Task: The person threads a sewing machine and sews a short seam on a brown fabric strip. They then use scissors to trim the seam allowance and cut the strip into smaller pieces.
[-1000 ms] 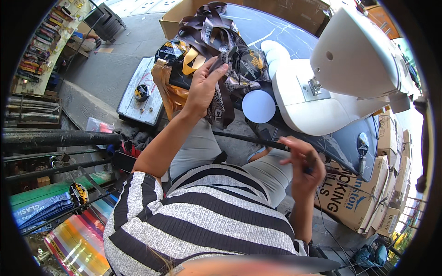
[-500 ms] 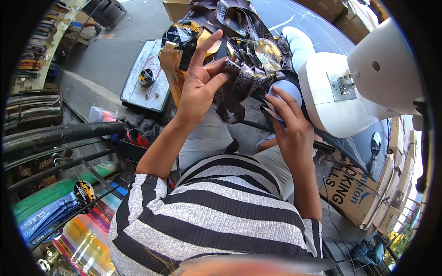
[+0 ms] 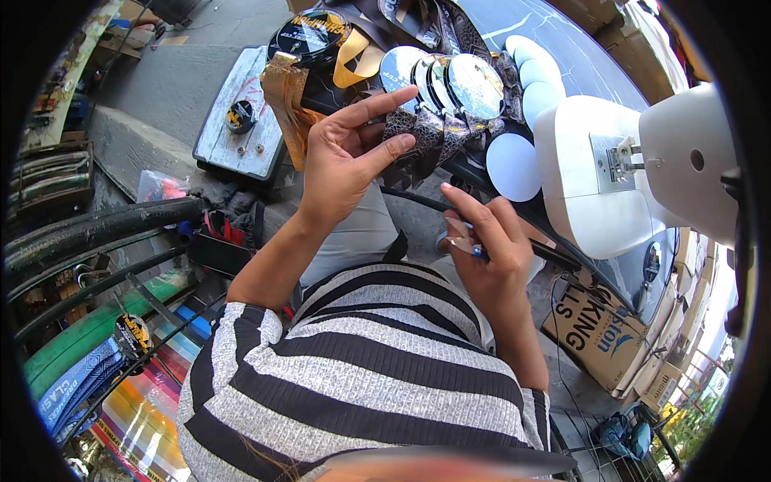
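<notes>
My left hand point(image 3: 345, 161) is at patterned dark ribbons point(image 3: 426, 140), thumb and index finger spread apart. The ribbons lead to several shiny round medals point(image 3: 474, 84), lying overlapped on the table. My right hand point(image 3: 494, 249) is lower, closed around a small metal cutting tool with a blue part point(image 3: 474, 249), partly hidden by the fingers. A black medal point(image 3: 307, 34) and gold ribbons point(image 3: 285, 104) lie left of the stack. Loose white discs point(image 3: 514, 167) sit at the right, beside a white sewing machine point(image 3: 578, 209).
A marble-patterned table point(image 3: 514, 16) bears these items. A small board point(image 3: 221, 140) with a black round piece stands at left. Black metal bars point(image 3: 104, 229) run along my left. Cardboard boxes point(image 3: 594, 337) stand at lower right, near a hanging cord.
My left hand shifted lower as its index finger swung down toward the medals, now showing silver faces. My right hand came inward with the tool, then lowered slightly from the white disc.
</notes>
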Demonstrator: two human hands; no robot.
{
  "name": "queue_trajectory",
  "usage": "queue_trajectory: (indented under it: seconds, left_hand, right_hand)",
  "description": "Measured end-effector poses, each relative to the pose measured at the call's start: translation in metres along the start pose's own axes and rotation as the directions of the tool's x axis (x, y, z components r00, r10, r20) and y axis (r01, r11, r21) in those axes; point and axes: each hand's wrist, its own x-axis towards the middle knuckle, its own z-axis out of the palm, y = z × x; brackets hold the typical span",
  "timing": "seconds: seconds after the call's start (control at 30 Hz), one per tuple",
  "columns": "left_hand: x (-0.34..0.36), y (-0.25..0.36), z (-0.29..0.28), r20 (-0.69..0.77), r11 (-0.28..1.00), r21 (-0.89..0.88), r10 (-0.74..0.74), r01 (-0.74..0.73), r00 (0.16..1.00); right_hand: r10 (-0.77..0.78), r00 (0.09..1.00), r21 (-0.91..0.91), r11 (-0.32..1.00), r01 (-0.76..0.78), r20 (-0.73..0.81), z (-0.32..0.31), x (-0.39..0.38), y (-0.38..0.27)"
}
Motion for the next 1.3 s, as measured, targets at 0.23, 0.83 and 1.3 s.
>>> queue_trajectory:
  seconds: [0.23, 0.83, 1.3]
  left_hand:
    - [-0.002, 0.001, -0.001, -0.007, 1.000, 0.020, 0.015, -0.014, 1.000]
    - [-0.002, -0.013, -0.008, 0.008, 0.993, 0.060, 0.104, -0.105, 0.995]
    - [-0.009, -0.008, -0.007, -0.031, 0.991, 0.118, 0.060, -0.056, 0.998]
  right_hand:
    - [0.113, 0.993, 0.115, 0.986, -0.117, 0.039, 0.025, 0.018, 0.001]
    - [0.074, 0.965, 0.060, 0.994, -0.092, 0.252, 0.024, 0.012, 0.008]
    - [0.152, 0.953, 0.293, 0.928, -0.228, 0.261, 0.027, 0.006, 0.008]
